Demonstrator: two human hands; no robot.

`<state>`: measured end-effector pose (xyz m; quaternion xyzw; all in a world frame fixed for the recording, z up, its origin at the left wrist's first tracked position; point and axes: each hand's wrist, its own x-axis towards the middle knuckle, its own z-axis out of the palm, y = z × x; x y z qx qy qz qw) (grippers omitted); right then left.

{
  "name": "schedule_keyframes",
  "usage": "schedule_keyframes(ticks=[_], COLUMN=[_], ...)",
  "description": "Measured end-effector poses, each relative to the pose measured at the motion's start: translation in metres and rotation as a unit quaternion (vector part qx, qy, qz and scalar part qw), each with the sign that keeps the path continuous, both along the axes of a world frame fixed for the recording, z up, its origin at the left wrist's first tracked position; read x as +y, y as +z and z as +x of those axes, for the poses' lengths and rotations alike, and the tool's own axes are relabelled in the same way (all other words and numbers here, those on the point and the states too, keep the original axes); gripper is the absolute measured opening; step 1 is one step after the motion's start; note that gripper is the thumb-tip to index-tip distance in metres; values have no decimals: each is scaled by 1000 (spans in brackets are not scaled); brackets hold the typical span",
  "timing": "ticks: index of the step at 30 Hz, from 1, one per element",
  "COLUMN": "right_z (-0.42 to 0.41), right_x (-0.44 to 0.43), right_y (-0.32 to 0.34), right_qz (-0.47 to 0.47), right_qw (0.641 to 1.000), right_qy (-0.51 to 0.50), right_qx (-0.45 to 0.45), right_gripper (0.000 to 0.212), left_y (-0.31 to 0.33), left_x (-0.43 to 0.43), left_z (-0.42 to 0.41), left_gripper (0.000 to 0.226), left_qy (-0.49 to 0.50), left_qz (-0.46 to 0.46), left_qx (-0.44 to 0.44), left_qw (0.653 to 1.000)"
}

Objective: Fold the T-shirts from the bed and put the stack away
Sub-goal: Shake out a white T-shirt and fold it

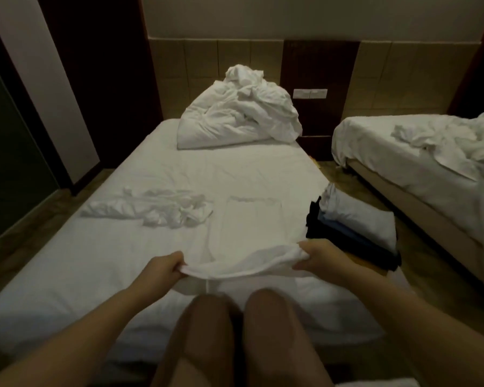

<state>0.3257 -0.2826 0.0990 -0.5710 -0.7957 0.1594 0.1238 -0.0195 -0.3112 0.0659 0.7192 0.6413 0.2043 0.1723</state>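
White cotton, thin & limp, is bunched in both sets of fingers (179, 262). The left hand (165, 265) pinches one end of the near hem and the right hand (316, 254) grips the other, knuckles curled round the cloth. Between them the hem of the T-shirt (252, 227) sags in a shallow arc just off the sheet. The rest lies flat, stretching away from the person as a narrowed rectangle. It looks like the sides are turned in, tho white on white makes the edges hard to read. So prob. mid-fold, w/ the hem-to-collar fold to come. Just beside the right hand, at the right edge of the bed (67, 275), sits the stack (352, 227): dark pieces at the bottom, a blue one, pale ones on top, squared off but soft-cornered. Over to the left, well apart from the shirt, a crumpled white heap (151, 209) lies twisted & creased, not yet folded; can't tell if it's one shirt or more. I'd say past halfway on the folding, and the stack isn't put away yet. Further out are a puffy duvet mound (241, 115) by the headboard & a second bed (403, 152), unmade, to the right.
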Motion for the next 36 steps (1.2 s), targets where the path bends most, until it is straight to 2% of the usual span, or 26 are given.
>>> schedule_keyframes(ticks=[3,5,7,9,11,12,14,16,18,20,22,24,27,31,36], right_z=[2,2,3,4,4,3,6,9,17,20,22,26,35,31,-2], right_x=[-18,-40,-65,-87,-105,-110,-113,-113,-114,-118,-125,-135,-149,-134,-84], right_y=[-8,-8,-19,-40,-60,-68,-73,-73,-73,-72,-76,-77,-75,-64,-61], right_qz=[101,123,121,136,78,48,54,116,152,145,128,118,88,124,176], right_qw=[994,991,990,984,984,983,980,981,980,976,972,969,975,971,968], right_qy=[45,50,55,94,108,99,91,103,116,151,180,192,200,199,167], right_qx=[-5,-21,-53,-71,-122,-149,-171,-116,-64,-66,-86,-96,-31,50,68], right_gripper=[22,17,10,20,14,15,15,19,24,26,35,33,26,27,27], left_y=[-4,-16,-41,-65,-81,-85,-83,-77,-74,-75,-76,-75,-63,-45,-31], left_x=[-27,-47,-65,-82,-93,-97,-103,-105,-107,-110,-115,-117,-112,-79,-27], left_z=[4,3,-3,-3,-1,0,2,-1,-5,-10,-14,-19,-25,-21,16], left_gripper=[39,38,27,19,13,13,29,33,21,16,26,34,20,28,21], left_qy=[23,9,-5,2,18,18,21,25,22,7,-8,-2,-18,-7,-11], left_qz=[50,78,75,5,-58,-56,-41,-37,-39,-58,-85,-84,-78,-38,-3], left_qx=[-43,-51,-49,-22,5,-2,-15,-35,-41,-27,-12,-22,-29,-28,-14], left_qw=[998,996,996,1000,998,998,999,998,998,998,996,996,996,999,1000])
